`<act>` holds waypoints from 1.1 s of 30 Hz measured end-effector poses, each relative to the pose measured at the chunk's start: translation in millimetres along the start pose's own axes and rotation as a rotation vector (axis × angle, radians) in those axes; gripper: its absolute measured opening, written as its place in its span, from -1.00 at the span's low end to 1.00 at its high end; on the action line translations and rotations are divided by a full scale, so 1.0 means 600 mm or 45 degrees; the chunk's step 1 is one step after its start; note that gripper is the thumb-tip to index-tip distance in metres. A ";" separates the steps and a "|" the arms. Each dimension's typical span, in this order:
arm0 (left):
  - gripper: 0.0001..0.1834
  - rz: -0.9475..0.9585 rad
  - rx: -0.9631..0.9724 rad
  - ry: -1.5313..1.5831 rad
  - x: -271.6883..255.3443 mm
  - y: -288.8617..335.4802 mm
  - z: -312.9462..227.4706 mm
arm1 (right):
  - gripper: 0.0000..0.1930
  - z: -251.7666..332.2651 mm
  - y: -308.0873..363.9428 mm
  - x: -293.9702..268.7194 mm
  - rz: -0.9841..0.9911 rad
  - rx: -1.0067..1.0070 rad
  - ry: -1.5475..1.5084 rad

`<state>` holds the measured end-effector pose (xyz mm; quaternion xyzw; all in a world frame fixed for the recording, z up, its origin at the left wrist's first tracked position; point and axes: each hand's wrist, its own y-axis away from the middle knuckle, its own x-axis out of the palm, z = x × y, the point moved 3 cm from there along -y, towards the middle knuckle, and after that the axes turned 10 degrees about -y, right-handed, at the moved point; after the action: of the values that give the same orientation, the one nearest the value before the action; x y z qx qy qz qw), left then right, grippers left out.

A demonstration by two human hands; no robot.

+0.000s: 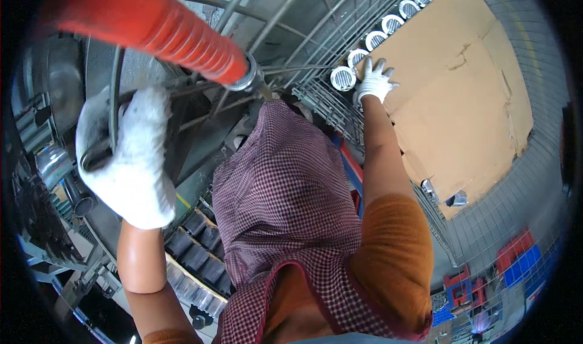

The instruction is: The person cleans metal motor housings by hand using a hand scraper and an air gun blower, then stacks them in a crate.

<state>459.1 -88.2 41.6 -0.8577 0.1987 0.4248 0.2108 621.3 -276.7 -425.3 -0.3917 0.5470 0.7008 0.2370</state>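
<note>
Along the left edge of a flat brown cardboard sheet (pixel 452 107), six round silver louvered vent caps (pixel 376 40) stand in a row, their slatted faces turned up toward the head. The row's long axis slants from near left to far right; each face is a disc with no long axis of its own, and how deep the bodies run below is hidden.

The white-gloved right hand (pixel 375 84) is much the nearer one, palm down over the sheet's left edge with fingers spread and nothing visible in its grasp. The nearest cap (pixel 343 78) lies just to its left, the next slightly farther off, beside the fingers; whether they touch it, I cannot tell.

Well to the left, the gloved left hand (pixel 130 168) is curled around a dark metal rod (pixel 115 86), below a red ribbed hose (pixel 164 31) that slopes toward the checked apron (pixel 285 180). Two shiny metal pieces (pixel 458 199) lie at the sheet's near end, well apart from the row.
</note>
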 end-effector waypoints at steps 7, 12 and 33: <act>-0.69 0.113 -0.012 0.042 -0.011 0.008 0.011 | -0.40 -0.010 -0.066 0.056 -0.056 -0.101 0.139; -0.73 0.086 -0.043 0.104 0.001 0.003 0.011 | -0.75 0.000 -0.070 0.060 0.021 -0.393 -0.263; -0.78 0.134 0.202 -0.085 0.025 -0.009 -0.027 | -0.63 0.018 0.005 0.091 0.352 -0.383 -0.894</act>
<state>480.5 -94.6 39.5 -0.8121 0.2695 0.4465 0.2617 584.1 -272.6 -466.3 -0.0818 0.3718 0.8894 0.2530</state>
